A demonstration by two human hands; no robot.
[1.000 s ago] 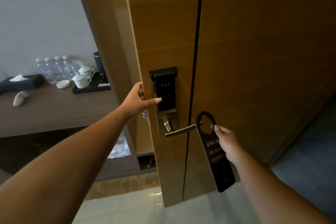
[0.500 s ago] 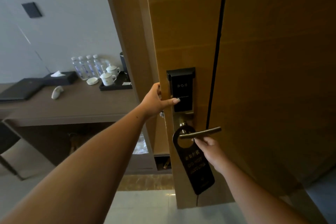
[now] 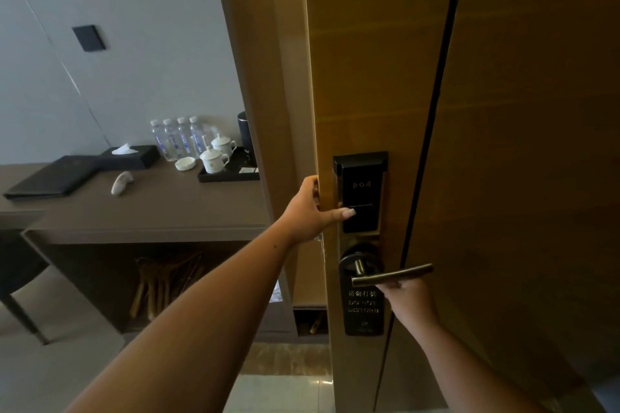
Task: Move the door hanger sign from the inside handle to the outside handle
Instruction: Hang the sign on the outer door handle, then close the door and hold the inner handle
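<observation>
Do-not-disturb door hanger [image 3: 363,303] hangs vertical on outside lever handle [image 3: 392,275], hole around lever neck, below black card-reader lock [image 3: 360,193]. Left hand [image 3: 310,209] clamped on door edge [image 3: 320,111] (thumb across lock). Right hand [image 3: 407,295] beside hanger under lever; grip unclear.

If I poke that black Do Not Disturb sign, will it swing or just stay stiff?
It would probably swing: the door hanger sign hangs only by its round hole over the outside handle, with its bottom free. It looks flat and straight, so likely stiff card or plastic, not floppy. It seems thin, so probably light, and a firm poke might slide it along the handle.
</observation>
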